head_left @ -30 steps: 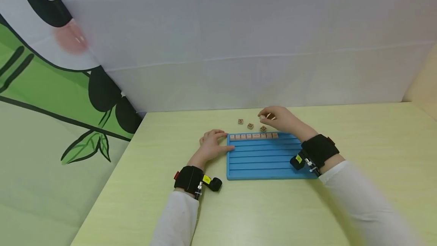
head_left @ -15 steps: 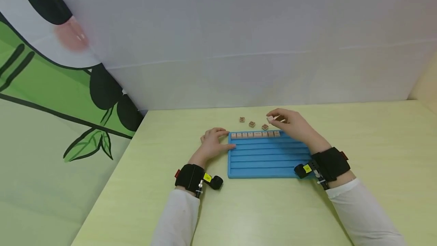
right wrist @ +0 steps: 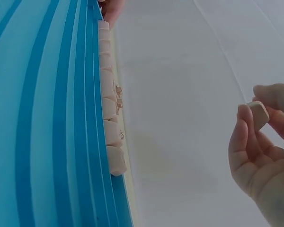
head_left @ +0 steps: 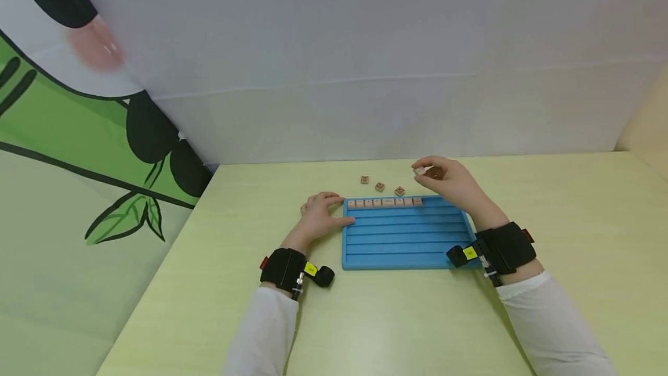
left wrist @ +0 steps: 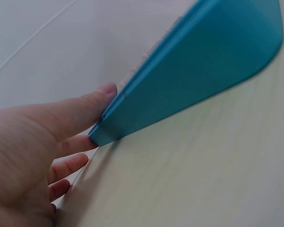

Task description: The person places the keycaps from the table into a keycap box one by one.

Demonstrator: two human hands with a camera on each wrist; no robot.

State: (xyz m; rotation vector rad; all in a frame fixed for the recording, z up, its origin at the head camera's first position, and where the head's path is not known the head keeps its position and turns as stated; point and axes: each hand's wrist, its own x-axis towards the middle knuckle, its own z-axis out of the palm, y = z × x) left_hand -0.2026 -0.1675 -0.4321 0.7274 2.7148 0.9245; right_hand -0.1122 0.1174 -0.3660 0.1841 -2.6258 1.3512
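Observation:
A blue ridged tray [head_left: 407, 243] lies on the table, with a row of pale pink keycaps [head_left: 388, 203] along its far ridge. At the tray's far left corner, my left hand [head_left: 317, 217] grips the edge, thumb on the near side and index finger behind it, as the left wrist view shows. My right hand [head_left: 456, 185] is raised past the tray's far right, pinching a single keycap [right wrist: 259, 116] between thumb and fingertips. Beyond the row lie three loose keycaps, a left one [head_left: 364, 180], a middle one [head_left: 379, 187] and a right one [head_left: 399, 191], their brownish undersides up.
The pale wooden table [head_left: 250, 219] meets a white cloth backdrop [head_left: 365, 74] just behind the loose keycaps. A green and black cartoon print [head_left: 78, 109] covers the left side. Each wrist wears a black strap with a small camera.
My right hand, pinching the keycap, has moved right, away from the loose keycaps. The left hand stays at the tray corner. The head view has shifted slightly.

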